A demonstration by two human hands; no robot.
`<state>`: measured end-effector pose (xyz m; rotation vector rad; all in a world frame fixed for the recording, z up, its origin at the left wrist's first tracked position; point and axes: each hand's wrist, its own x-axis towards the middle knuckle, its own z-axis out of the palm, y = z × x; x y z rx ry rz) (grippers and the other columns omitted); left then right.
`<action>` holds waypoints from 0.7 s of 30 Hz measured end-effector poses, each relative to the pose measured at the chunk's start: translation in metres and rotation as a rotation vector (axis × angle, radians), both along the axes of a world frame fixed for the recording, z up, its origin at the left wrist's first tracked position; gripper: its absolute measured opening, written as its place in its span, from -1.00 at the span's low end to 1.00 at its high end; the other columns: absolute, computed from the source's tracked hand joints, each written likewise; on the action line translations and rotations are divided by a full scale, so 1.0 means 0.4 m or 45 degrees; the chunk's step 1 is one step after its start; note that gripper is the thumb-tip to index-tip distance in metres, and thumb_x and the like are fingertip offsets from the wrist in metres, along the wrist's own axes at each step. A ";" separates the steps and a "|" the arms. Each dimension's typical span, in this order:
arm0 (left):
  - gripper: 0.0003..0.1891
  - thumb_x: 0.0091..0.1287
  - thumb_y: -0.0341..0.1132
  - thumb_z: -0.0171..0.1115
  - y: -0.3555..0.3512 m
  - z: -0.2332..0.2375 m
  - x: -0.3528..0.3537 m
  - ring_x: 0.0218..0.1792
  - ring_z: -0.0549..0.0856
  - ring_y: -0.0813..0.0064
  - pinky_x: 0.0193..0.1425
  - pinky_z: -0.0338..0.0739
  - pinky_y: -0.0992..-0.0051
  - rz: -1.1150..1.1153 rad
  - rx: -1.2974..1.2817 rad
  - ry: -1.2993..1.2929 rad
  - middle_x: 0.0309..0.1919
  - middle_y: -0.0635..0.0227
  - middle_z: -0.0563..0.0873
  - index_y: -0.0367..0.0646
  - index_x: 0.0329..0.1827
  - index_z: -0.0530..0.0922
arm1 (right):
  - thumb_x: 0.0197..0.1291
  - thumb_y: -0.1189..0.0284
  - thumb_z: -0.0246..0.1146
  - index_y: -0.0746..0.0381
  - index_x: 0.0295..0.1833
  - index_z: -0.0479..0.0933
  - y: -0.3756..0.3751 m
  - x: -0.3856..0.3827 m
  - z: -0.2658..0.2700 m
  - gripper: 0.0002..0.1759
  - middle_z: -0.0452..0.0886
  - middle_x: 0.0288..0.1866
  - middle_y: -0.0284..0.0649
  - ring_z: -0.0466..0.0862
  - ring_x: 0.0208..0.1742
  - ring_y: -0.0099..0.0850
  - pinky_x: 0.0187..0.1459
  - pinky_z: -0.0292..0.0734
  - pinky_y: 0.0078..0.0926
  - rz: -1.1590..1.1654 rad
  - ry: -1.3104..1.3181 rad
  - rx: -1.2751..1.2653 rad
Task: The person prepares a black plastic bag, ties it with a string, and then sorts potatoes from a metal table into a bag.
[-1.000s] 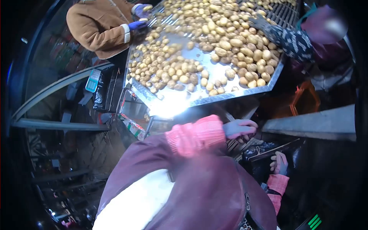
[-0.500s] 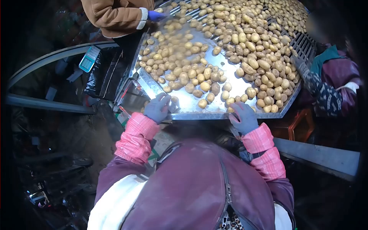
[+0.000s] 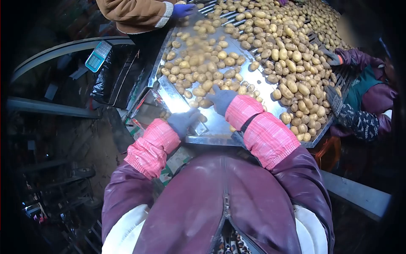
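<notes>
My left hand (image 3: 182, 121), in a grey glove, lies over the lower end of a metal side plate (image 3: 174, 98), its fingers extended and apart, with no potato visible in them. My right hand (image 3: 221, 100), gloved alike, reaches over the front of the metal table (image 3: 215, 139). Its spread fingertips are at the potatoes (image 3: 206, 85) on the left part of the table, touching or just above them. A single potato (image 3: 202, 118) lies between my two hands. Further right on the table is a larger heap of potatoes (image 3: 292, 63).
A person's purple-gloved hand (image 3: 183, 10) is at the table's far left edge. At the right edge are other people's gloved hands (image 3: 332, 57), near the heap and slatted rollers. A blue-and-white device (image 3: 98, 56) lies on black wrapping at the left. A metal beam (image 3: 355, 192) runs at lower right.
My right hand has moved left and forward from the table's front edge to the potatoes. My left hand has shifted slightly right. Potatoes near the front have moved left. Another gloved hand shows at the right.
</notes>
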<state>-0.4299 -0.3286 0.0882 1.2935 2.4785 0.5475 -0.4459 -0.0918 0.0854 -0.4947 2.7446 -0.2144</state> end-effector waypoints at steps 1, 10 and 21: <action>-0.58 0.22 -0.46 0.25 0.005 -0.005 -0.003 -0.13 0.72 0.12 -0.08 0.60 0.21 -0.005 -0.011 -0.029 0.06 0.33 0.59 0.20 0.13 0.52 | 0.22 0.43 0.17 0.01 0.21 0.51 -0.015 -0.015 0.016 -0.59 0.41 0.24 -0.07 0.67 0.08 -0.11 -0.01 0.64 -0.17 0.012 -0.068 0.030; -0.43 0.02 -0.38 0.45 0.026 -0.072 -0.011 -0.11 0.71 0.06 -0.08 0.58 0.11 0.098 -0.267 -0.021 0.05 0.30 0.59 0.19 0.14 0.49 | 0.10 0.33 0.26 0.20 0.12 0.55 0.138 0.029 -0.046 -0.56 0.63 -0.02 -0.11 0.69 -0.13 -0.32 -0.28 0.56 -0.40 -0.697 -0.194 -1.224; -0.47 0.08 -0.42 0.27 0.010 -0.096 -0.006 -0.18 0.69 -0.01 -0.12 0.58 0.09 0.103 -0.131 -0.070 0.12 0.30 0.52 0.24 0.16 0.46 | 0.14 0.38 0.29 0.17 0.22 0.49 0.588 0.525 0.075 -0.51 0.60 -0.09 -0.20 0.63 -0.35 -0.37 -0.45 0.50 -0.48 -1.304 -0.419 -1.141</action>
